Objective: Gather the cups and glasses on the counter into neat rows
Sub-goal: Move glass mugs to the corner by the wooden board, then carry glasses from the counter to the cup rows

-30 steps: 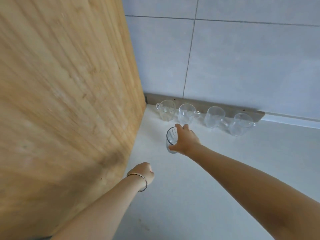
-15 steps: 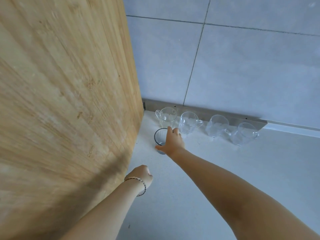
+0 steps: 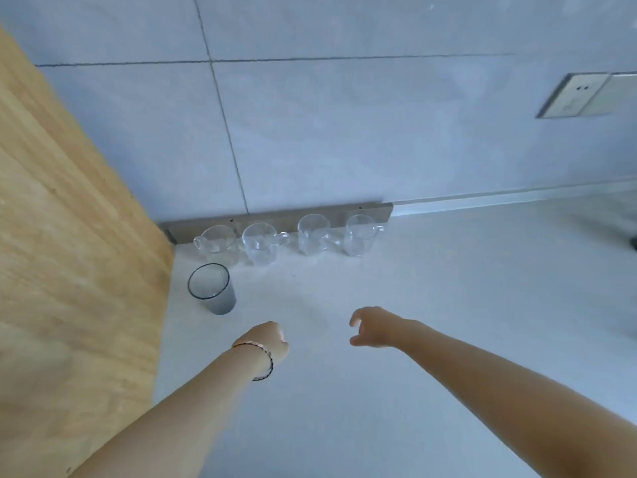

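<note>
Neither hand holds anything. The right hand (image 3: 374, 327) hangs above the white counter (image 3: 431, 305) with fingers loosely curled and parted, thumb and forefinger spread, gripping nothing. The left hand (image 3: 267, 341) is curled into a loose fist, empty as far as I can see, with a dark beaded bracelet (image 3: 263, 360) around its wrist.

Beyond them, the smoky grey tumbler (image 3: 213, 289) stands upright on the counter, just beside the wooden side panel (image 3: 76, 270) and well apart from both hands. Right behind it, four clear glass mugs line up along the metal strip (image 3: 275, 217) at the foot of the tiled wall (image 3: 310, 132): the first mug (image 3: 216, 244), the second mug (image 3: 260, 246), the third mug (image 3: 313, 234) and the fourth mug (image 3: 360, 234). A wall socket (image 3: 574, 94) sits high on the right.
</note>
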Available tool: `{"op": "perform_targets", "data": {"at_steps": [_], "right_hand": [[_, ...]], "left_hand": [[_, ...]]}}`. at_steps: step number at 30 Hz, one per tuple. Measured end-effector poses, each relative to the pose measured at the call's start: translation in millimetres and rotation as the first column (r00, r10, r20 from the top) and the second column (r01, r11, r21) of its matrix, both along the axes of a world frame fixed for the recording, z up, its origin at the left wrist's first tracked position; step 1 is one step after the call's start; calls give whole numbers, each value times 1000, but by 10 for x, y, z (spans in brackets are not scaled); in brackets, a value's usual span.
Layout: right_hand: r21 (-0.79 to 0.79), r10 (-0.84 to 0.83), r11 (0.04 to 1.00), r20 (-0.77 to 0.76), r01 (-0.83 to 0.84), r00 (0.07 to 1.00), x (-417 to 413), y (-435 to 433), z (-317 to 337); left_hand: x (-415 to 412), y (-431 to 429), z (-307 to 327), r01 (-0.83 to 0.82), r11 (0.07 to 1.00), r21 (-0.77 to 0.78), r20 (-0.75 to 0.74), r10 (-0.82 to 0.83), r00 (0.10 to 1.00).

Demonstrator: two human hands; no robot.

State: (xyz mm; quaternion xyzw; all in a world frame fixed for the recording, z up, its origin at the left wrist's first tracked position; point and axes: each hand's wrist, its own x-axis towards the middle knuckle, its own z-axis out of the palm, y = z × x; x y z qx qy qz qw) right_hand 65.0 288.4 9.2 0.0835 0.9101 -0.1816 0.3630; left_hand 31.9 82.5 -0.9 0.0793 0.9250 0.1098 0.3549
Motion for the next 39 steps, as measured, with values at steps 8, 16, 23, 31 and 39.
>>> {"op": "perform_targets", "data": {"at_steps": [8,16,23,31,39], "right_hand": [[73,-365,925,-97,372,926,1000,1970,281],[114,-496,840,-236,530,836,1740,4065,324],[313,-448,803,-244,507,860,2131,5499,254],[302,-385,867,-100,397,917,2287,5972,-73],[301,-153,935,-130,186,980,1778,5656,120]], "left_hand": [[271,1994,211,284,955,86,-57,-280,958],[846,4053,9,332,928,171,-69,-325,943],[1353,5213,-130,307,941,142,-13,-308,951],[1250,5460,-226,194,977,86,21,-197,980],[1125,5001,-334,39,996,78,54,-43,998]]}}
